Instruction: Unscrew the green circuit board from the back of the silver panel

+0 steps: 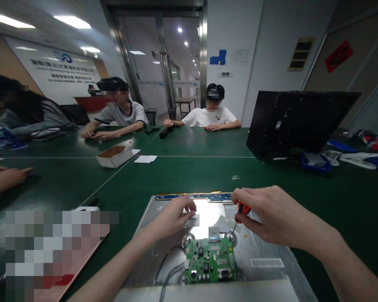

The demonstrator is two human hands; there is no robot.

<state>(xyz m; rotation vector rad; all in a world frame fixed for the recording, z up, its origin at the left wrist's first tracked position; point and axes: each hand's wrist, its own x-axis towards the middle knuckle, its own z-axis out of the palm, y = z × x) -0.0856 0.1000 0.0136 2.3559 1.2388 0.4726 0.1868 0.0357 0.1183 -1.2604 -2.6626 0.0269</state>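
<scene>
- So the biggest thing is the green bench (pixel 195 167), running right across the view.
- Big black screen (pixel 299 121), back facing us, standing over toward the bench's right edge.
- Metal panel (pixel 258 249) lying flat by the bench's near edge, cables on it.
- White open box (pixel 118 159), left of centre, nearer the bench's far edge than the panel is.
- Right hand (pixel 267 214): grip's closed around a screwdriver, over the panel.
- Left hand (pixel 173 216): grip's loose, fingers curled, gap at the thumb; can't tell if it touches the panel.
- Green circuit board (pixel 211 260), sitting on the panel.
- Red and black screwdriver (pixel 243 207), tilted, tip down at the board's far right corner.
</scene>
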